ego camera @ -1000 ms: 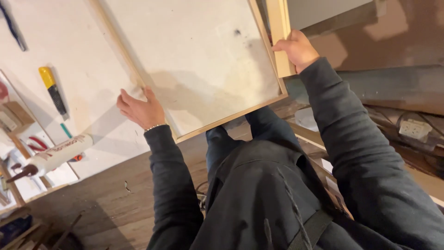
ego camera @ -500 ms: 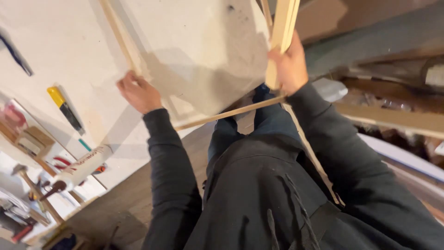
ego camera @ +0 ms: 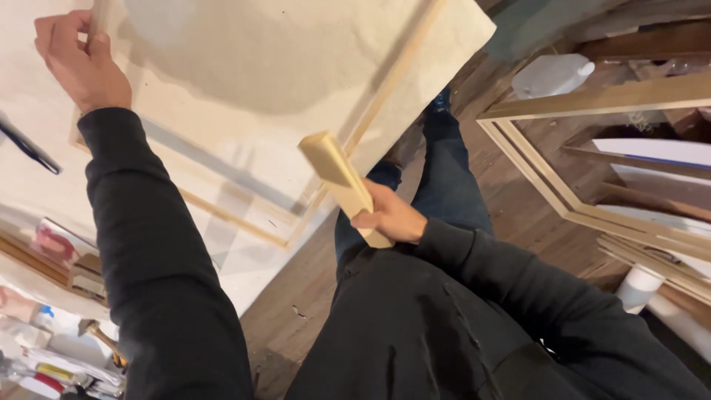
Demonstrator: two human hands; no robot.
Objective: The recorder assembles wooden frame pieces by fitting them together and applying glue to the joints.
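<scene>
1. While I watch from the head camera, the left hand (ego camera: 78, 63) sits at the upper left of the frame, fingers curled around the edge of a wooden frame (ego camera: 222, 215) backed with a pale canvas panel (ego camera: 281, 89).
2. At the far left edge lies a dark pen-like tool (ego camera: 26, 147); clutter of small tools fills the lower left.
3. At centre, the right hand (ego camera: 392, 218) is wrapped firmly around a short wooden bar (ego camera: 342, 181), which points up toward the frame's lower corner.
4. I judge that holding the frame steady and keeping the bar square to the corner matters most.
5. At right, stacked empty frames (ego camera: 578, 207) rest on the wooden floor (ego camera: 296, 318).
</scene>
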